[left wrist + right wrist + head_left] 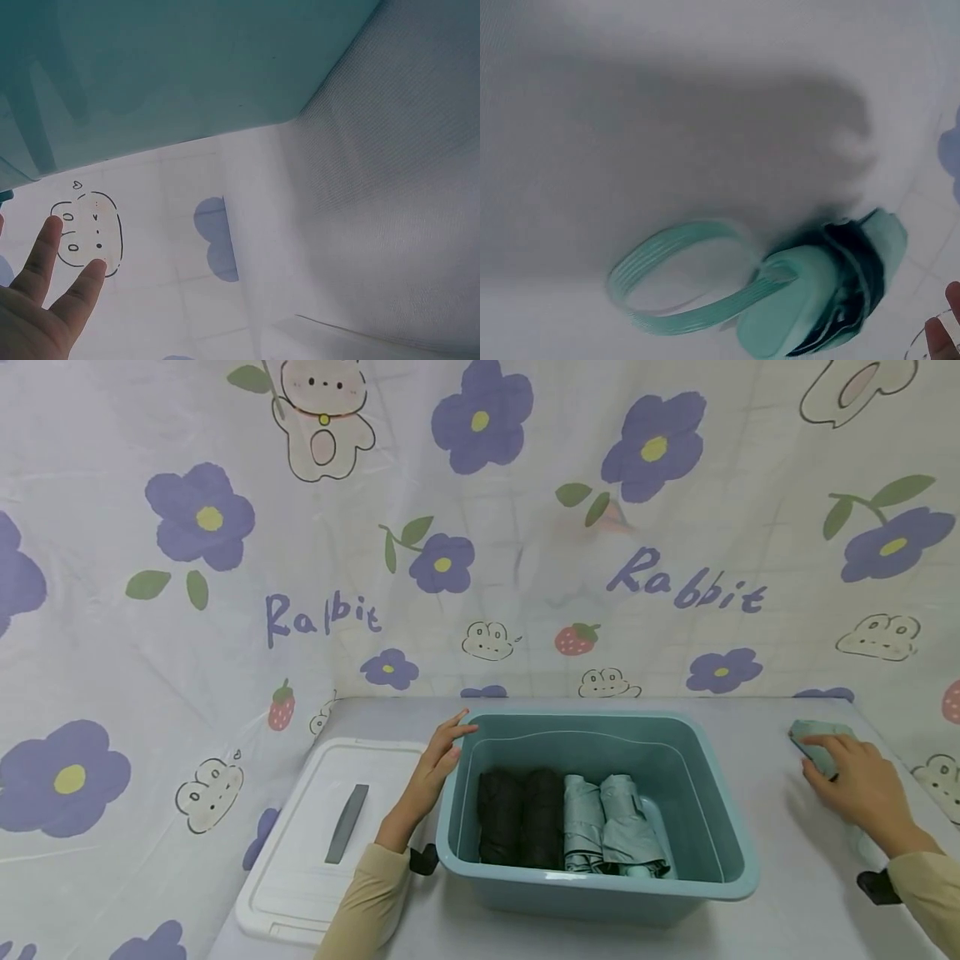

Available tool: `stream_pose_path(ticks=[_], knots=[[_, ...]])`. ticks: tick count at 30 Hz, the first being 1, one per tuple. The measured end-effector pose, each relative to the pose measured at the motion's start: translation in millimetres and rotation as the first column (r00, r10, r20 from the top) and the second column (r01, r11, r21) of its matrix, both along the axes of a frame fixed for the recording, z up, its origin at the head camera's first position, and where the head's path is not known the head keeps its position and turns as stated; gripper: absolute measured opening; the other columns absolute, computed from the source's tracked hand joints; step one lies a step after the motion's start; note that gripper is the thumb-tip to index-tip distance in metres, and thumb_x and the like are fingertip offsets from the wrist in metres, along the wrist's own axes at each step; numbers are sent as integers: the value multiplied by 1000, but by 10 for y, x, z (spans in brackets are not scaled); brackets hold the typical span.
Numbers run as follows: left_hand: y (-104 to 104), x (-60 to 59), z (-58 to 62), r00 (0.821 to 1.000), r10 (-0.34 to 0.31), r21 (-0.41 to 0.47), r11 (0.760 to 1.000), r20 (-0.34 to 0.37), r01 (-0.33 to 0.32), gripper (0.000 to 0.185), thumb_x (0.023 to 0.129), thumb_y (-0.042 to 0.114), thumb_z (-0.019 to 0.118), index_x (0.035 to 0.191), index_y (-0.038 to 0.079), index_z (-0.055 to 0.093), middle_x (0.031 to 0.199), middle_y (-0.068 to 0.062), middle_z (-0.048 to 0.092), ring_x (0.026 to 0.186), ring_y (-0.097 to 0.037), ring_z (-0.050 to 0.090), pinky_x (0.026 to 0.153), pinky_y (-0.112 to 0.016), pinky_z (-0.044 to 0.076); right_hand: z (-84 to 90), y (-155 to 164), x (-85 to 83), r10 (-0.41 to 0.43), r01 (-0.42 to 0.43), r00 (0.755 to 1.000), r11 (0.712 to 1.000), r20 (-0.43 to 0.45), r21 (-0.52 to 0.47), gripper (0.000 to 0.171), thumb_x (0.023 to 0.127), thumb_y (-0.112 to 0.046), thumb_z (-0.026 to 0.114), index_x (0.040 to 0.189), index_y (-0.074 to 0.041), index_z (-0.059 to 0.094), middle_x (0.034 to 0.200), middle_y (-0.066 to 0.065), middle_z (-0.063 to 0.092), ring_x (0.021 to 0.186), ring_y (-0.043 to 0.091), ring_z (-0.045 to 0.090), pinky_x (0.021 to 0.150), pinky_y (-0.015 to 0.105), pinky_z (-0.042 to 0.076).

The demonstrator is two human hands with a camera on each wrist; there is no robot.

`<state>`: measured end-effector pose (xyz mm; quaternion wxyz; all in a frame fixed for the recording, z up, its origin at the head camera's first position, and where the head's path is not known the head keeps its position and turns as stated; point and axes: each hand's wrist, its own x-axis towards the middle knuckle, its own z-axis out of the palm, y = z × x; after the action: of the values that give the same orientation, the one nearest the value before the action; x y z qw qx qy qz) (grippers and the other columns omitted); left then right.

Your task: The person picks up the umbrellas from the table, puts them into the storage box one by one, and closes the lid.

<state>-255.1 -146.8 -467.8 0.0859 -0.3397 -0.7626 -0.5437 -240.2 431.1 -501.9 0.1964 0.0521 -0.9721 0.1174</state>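
Right now my right hand (862, 785) curls around the mint-green folded umbrella (817, 743) near the table's far right edge; my left hand (435, 768), fingers straight, steadies the teal plastic bin's (600, 885) left rim. I'd grip mid-body, keeping the wrist loop (679, 277) from snagging.

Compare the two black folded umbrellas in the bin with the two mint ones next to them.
The black umbrellas are dark and lie in the left part of the teal bin; the mint umbrellas are pale green and lie nearer the middle. The black pair looks tightly rolled, the mint pair more crumpled. All four lie folded, side by side.
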Motion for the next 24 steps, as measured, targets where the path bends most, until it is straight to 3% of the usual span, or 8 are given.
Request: stream_pose_path(ticks=[8, 16, 24], knots=[[0, -11, -12, 1000, 1, 4, 1000, 3, -1, 38, 98, 5, 33, 133, -5, 42, 149, -22, 23, 139, -36, 18, 105, -62, 19, -101, 154, 36, -53, 53, 998, 999, 22, -5, 36, 85, -17, 61, 114, 2, 52, 115, 34, 46, 94, 56, 40, 70, 64, 35], [-1, -6, -5, 1000, 6, 3, 1000, 18, -6, 38, 99, 9, 33, 133, -5, 42, 150, -20, 22, 139, -35, 18, 105, -62, 18, -207, 221, 37, -103, 105, 983, 994, 154, -6, 48, 87, -29, 62, 118, 5, 47, 117, 37, 38, 98, 58, 35, 74, 67, 34], [-4, -8, -4, 1000, 4, 7, 1000, 15, -4, 38, 99, 8, 33, 133, -5, 42, 150, -21, 22, 139, -36, 18, 104, -63, 19, -283, 262, 29, -133, 133, 980, 991, 149, 10, 45, 86, -24, 63, 118, 3, 47, 118, 37, 37, 99, 59, 34, 73, 67, 34]])
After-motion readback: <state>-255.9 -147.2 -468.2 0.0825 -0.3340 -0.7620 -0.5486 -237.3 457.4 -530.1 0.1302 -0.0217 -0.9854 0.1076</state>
